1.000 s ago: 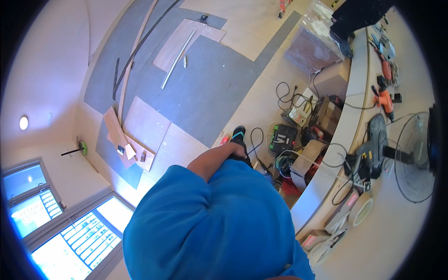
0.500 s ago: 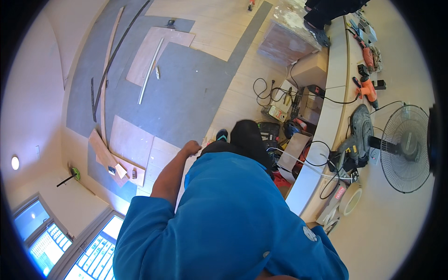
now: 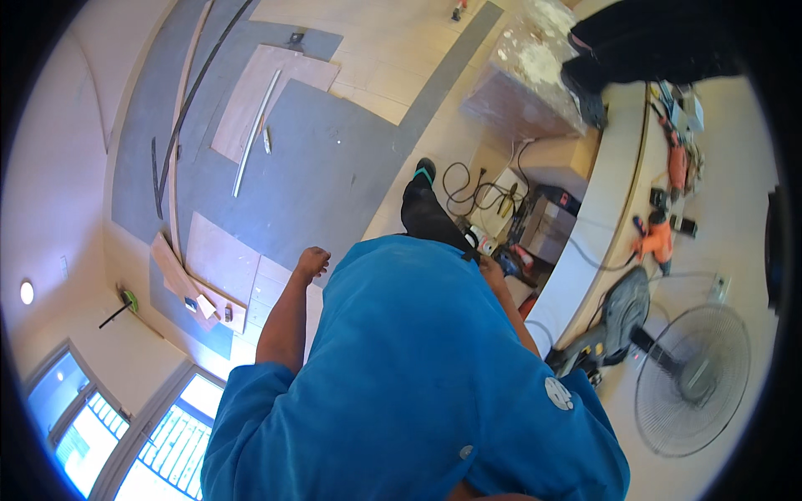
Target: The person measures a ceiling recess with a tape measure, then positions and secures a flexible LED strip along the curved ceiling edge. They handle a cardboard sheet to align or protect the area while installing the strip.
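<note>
pale plank floor, partly grey-sheeted. right hand at blue shirt hem, grip cannot be told; left hand loosely half-curled, holding nothing. cardboard box near right hand, open, contents unclear. orange drill on ledge.

Bright windows, pale wall

Your left hand hangs loose and empty above the near corner of a grey floor sheet.
Your right hand is at your waist, partly hidden by your blue shirt; a silver bar crosses the edge of a plywood board, while an orange drill lies on the worktop, between a fan by its near end and a co-worker's dark trousers at its far end.
</note>
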`<state>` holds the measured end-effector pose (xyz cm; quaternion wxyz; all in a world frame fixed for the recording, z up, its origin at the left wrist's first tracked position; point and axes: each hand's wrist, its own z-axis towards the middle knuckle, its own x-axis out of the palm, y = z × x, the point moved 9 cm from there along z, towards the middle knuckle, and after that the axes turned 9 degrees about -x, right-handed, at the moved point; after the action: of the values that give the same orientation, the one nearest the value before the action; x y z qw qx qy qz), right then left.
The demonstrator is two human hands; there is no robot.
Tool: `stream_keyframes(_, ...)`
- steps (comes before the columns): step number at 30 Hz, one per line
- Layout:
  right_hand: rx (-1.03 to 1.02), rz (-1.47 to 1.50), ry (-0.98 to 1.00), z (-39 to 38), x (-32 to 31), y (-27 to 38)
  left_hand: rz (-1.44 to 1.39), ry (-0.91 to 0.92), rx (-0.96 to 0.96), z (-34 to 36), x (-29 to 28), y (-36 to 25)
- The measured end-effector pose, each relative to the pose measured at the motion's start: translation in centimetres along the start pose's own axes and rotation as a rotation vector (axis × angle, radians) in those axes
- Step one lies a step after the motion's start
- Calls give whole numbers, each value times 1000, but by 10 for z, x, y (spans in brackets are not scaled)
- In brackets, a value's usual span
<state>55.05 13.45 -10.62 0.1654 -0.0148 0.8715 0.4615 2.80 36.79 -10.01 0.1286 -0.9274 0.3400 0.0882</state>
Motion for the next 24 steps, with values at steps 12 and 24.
stream_keyframes(12, 42, -333, 93, 322, -230, 160, -514, 5, 133, -24, -15, -237)
stream_keyframes(24, 387, -311, 403, 419, -139, 327, -1093, 472, -110, 9, -24, -374)
